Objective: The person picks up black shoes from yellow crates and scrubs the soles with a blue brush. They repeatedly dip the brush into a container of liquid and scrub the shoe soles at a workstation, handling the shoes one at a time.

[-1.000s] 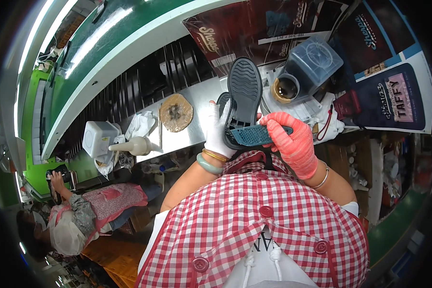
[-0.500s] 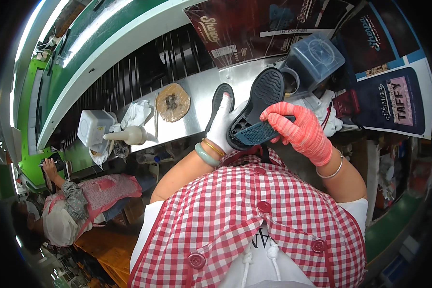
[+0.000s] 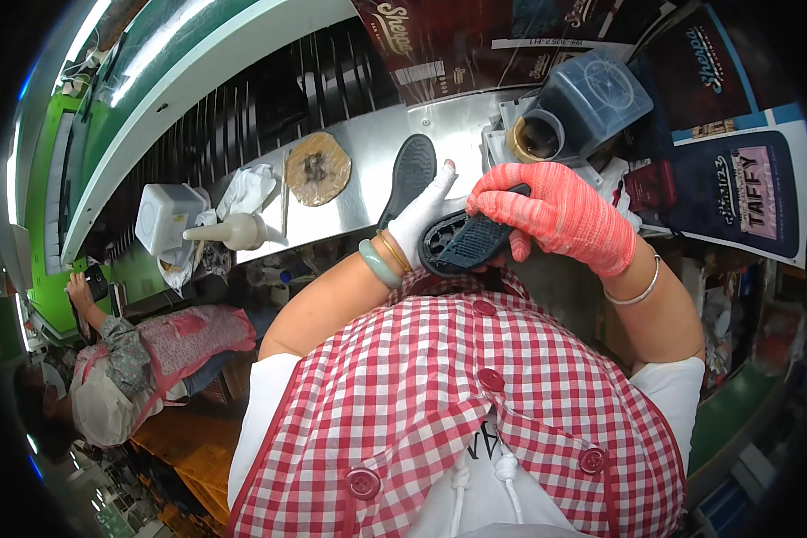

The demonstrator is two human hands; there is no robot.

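My left hand (image 3: 424, 218), in a white glove with fingertips bare, grips a black shoe sole (image 3: 432, 260) close to my apron. Its thumb stands up while the other fingers are hidden behind the sole. My right hand (image 3: 560, 215), in a coral-red knit glove, pinches the upper end of a dark, mesh-patterned strip (image 3: 477, 240). That strip lies slanted over the sole's open, ribbed cavity. Right fingers cover the sole's far part. Another black sole (image 3: 412, 172) rests on the metal bench just beyond my left hand.
On the bench (image 3: 368, 134) are a brown wrapped disc (image 3: 318, 169), a cream nozzle bottle (image 3: 233, 233) and a white container (image 3: 166, 218). A cup of dark liquid (image 3: 540, 134) and a clear plastic box (image 3: 596, 94) stand far right. Another person (image 3: 143, 368) is at left.
The sole has tilted, so its far tread no longer shows. My right hand has moved left over it, bringing the strip closer to the cavity.
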